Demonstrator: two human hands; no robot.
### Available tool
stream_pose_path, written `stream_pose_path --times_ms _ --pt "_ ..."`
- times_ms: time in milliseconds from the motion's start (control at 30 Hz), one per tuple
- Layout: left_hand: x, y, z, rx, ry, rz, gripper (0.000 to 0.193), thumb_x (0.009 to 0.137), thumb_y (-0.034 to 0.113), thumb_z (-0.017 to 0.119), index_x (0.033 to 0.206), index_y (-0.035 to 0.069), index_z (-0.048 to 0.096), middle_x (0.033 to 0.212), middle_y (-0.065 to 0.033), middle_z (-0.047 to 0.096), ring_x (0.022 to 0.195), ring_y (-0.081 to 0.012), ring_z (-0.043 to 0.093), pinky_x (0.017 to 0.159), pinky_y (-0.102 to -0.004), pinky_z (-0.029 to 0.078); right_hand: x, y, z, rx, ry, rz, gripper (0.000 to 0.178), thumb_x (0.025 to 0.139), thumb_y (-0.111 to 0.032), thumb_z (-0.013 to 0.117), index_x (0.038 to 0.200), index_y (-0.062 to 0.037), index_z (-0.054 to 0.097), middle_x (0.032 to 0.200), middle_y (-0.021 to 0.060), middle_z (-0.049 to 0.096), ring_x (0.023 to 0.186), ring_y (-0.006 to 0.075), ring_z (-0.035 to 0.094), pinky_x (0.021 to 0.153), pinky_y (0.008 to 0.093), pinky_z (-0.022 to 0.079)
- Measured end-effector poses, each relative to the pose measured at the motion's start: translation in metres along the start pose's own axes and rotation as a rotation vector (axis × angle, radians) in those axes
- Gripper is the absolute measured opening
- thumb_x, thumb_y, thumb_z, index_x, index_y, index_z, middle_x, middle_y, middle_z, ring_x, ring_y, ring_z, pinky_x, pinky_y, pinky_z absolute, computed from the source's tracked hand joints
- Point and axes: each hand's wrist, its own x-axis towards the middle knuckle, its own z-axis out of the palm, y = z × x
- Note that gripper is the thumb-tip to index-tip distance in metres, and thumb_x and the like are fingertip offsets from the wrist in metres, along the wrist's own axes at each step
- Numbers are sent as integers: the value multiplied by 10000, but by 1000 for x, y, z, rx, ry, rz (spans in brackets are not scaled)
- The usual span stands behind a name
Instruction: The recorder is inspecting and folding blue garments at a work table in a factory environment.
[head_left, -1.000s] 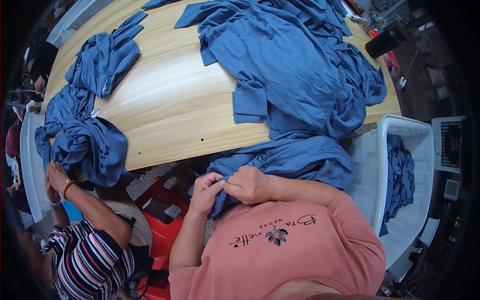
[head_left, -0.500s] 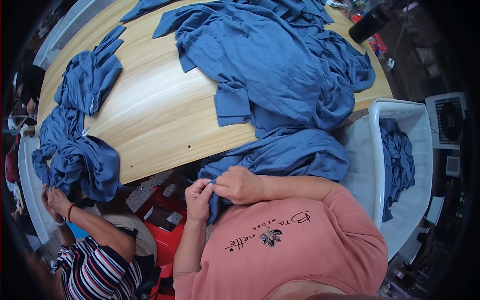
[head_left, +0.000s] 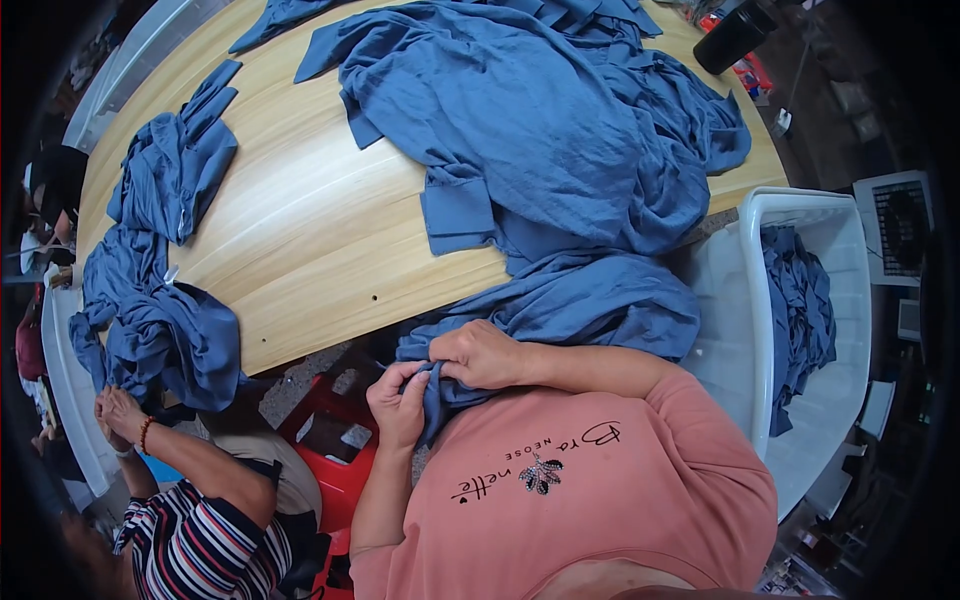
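Note:
In front of my chest, at the table's near edge, lies a bunched blue garment (head_left: pixel 590 305) with a fold of it between my hands. My left hand (head_left: pixel 398 402) pinches the cloth between thumb and fingers. Close beside it on the right, my right hand (head_left: pixel 478 355) is curled over the same fold, its fingertips partly hidden. A narrow flap of the cloth hangs down between the hands. Beyond, on the table, spreads a larger heap of blue garments (head_left: pixel 520 130), a squared cuff (head_left: pixel 457 215) lying toward me. Whether the two join cannot be made out.
The wooden table (head_left: pixel 300 210) carries more blue garments (head_left: pixel 165 300) at its left. A co-worker's hands (head_left: pixel 122 415) are there, below a striped shirt (head_left: pixel 210 535). A white bin (head_left: pixel 755 300) with blue cloth stands right; a black bottle (head_left: pixel 735 38) is far right. A red stool (head_left: pixel 335 455) is left of me.
My right hand has shifted slightly up and away from the left, and more of the cloth fold shows between them. The view has shifted slightly.

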Motion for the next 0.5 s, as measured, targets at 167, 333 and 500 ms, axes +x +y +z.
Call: stream_pose_path --times_ms 167,333,500 --pt "3 0 10 255 114 240 75 719 -66 610 784 -29 601 710 -111 592 649 -188 573 622 -259 449 -5 3 6 -54 137 -74 113 692 -111 578 681 -31 498 650 151 554 610 353 555 508 445 408" --pt "11 1 25 497 230 546 171 658 -98 591 799 -2 574 701 -130 555 651 -285 546 595 -343 450 -7 2 7 -40 184 -41 108 696 -101 568 670 -36 487 605 151 535 580 343 552 481 434 406" --pt "19 -10 30 615 293 682 207 650 -128 545 816 -5 553 751 -144 549 684 -318 548 618 -368 456 -6 1 5 -5 270 -73 83 706 -60 571 674 -22 504 607 130 507 543 315 537 474 392 416"
